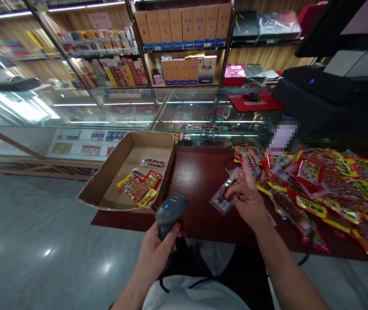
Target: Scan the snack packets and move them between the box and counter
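My left hand (162, 245) is wrapped round the handle of a grey barcode scanner (172, 206), its head pointing up and a small blue light showing. My right hand (250, 200) pinches a clear plastic snack packet (221, 198) over the dark red table, with the index finger stretched forward. A large pile of red and yellow snack packets (335, 189) spreads to the right of this hand. Left of the scanner stands an open cardboard box (101, 196); inside it lie a flat snack packet (136, 189) and a few smaller ones.
Behind the table (193, 172) runs a glass display counter (196, 105) with a mouse (251, 96) on a red pad (267, 103). A black machine (332, 99) stands at the right. A black cable (309, 247) hangs at the table's front edge. Stocked shelves (184, 49) line the wall.
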Available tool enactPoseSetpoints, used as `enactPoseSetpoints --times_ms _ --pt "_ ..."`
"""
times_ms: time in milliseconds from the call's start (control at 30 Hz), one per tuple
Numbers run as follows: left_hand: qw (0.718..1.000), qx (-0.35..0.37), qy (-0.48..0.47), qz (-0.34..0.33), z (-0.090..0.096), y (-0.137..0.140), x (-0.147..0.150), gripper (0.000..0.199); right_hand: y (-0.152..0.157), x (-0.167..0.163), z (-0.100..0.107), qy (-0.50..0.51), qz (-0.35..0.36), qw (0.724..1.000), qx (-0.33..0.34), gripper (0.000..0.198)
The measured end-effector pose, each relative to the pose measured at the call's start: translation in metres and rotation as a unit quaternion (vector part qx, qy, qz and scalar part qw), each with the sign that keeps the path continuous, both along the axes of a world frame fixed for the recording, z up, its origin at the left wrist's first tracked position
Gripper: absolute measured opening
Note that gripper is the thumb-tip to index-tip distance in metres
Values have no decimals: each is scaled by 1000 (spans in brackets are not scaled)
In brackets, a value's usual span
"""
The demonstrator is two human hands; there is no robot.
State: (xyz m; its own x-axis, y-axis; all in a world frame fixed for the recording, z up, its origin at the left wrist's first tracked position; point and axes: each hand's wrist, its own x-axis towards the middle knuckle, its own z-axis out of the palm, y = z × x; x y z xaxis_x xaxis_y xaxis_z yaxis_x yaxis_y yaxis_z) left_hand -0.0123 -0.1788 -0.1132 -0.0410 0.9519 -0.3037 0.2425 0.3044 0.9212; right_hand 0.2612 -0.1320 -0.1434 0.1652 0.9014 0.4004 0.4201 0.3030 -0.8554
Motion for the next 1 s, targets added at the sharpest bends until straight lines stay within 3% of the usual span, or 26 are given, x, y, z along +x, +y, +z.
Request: enactPoseSetpoints --times_ms 167,400,467,533,600,700,767,900,1000 --pt "1000 1 -1 -12 1 -4 5 37 47 -25 -32 227 99 966 -74 12" --pt "1000 7 6 -15 -2 2 10 36 36 -18 -39 303 160 930 -132 38" --pt "1000 8 8 -16 -1 3 12 34 38 -17 -40 242 126 956 -105 46" --pt "1000 10 17 -20 1 3 15 33 41 -19 -42 96 71 991 -59 53" --pt "999 12 26 -26 2 3 16 32 41 -21 -43 -55 50 997 -32 58" --pt "999 11 30 -28 2 2 17 32 37 -24 -42 -212 48 975 -48 56" --pt "999 8 34 -23 3 1 16 32 32 -26 -38 -279 12 958 -67 44" --pt "999 8 42 -23 9 -1 14 32 27 -25 -31 -345 -84 930 -96 23" --pt "999 10 43 -20 12 -2 11 32 30 -20 -27 -387 -69 914 -101 16"
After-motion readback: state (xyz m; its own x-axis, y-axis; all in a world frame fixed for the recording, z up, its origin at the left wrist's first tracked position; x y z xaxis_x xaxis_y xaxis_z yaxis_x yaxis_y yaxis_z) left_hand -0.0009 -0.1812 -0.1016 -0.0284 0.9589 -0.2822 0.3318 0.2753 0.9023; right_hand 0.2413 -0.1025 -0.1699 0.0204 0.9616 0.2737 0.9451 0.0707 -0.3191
